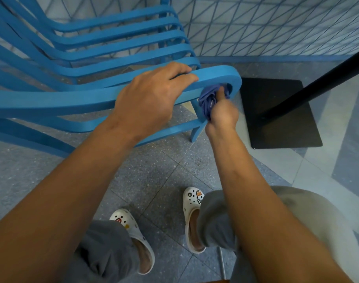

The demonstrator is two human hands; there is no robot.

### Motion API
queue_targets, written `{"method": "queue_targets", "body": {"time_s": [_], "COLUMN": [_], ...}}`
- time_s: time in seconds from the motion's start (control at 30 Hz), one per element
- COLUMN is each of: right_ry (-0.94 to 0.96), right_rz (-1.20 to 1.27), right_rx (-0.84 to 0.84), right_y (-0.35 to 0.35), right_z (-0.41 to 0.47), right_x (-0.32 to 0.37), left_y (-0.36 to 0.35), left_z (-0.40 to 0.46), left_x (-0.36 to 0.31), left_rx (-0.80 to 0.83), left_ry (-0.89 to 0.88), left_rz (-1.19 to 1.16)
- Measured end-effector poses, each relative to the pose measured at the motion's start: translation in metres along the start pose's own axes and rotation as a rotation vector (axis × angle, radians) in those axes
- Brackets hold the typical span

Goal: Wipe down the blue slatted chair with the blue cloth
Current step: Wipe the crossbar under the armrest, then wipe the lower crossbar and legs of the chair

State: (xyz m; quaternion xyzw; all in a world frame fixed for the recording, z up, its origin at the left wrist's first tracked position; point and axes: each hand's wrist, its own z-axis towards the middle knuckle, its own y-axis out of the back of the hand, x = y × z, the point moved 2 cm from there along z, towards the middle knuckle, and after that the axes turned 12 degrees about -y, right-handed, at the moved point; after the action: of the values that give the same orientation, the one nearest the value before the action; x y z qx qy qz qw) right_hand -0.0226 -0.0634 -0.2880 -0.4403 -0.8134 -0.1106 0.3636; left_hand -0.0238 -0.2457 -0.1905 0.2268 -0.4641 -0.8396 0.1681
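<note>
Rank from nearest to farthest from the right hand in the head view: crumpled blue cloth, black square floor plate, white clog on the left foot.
1. Crumpled blue cloth: gripped in the right hand.
2. Black square floor plate: just to its right.
3. White clog on the left foot: far below, near the frame bottom.

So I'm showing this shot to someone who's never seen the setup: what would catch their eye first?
First, the blue slatted chair filling the upper left, its curved armrest gripped from above by the left hand. Just right of it, the right hand holds a bunched blue cloth against the underside of the armrest's rounded end. Below, white clogs with charms stand on the speckled floor.
</note>
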Motion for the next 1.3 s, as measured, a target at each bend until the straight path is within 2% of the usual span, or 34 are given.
{"method": "queue_targets", "body": {"time_s": [0.1,0.3,0.47,0.7,0.9,1.0,1.17,1.3], "right_ry": [0.081,-0.026,0.219,0.448,0.794,0.978,1.062,1.012], "right_rz": [0.072,-0.016,-0.003,-0.273,-0.739,-0.94,-1.069,-1.081], "right_rx": [0.004,-0.066,0.016,0.072,0.223,0.241,0.214,0.18], "right_y": [0.002,0.013,0.011,0.042,0.052,0.043,0.022,0.022], "right_z": [-0.008,-0.018,-0.044,-0.086,-0.107,-0.112,-0.109,-0.091], "right_x": [0.006,-0.002,0.015,0.01,0.054,0.067,0.068,0.085], "left_y": [0.002,0.005,0.008,0.011,0.007,0.006,0.007,0.007], "left_z": [0.0,0.001,0.001,0.0,0.008,0.014,0.02,0.024], "left_x": [0.0,-0.001,-0.002,-0.005,-0.003,0.0,0.007,0.006], "left_rx": [0.014,0.04,0.04,0.01,-0.008,0.007,0.093,0.103], "left_ry": [-0.001,0.021,0.024,0.054,0.13,0.218,0.37,0.365], "left_rz": [-0.014,-0.039,-0.069,-0.059,-0.092,-0.139,-0.207,-0.199]}}
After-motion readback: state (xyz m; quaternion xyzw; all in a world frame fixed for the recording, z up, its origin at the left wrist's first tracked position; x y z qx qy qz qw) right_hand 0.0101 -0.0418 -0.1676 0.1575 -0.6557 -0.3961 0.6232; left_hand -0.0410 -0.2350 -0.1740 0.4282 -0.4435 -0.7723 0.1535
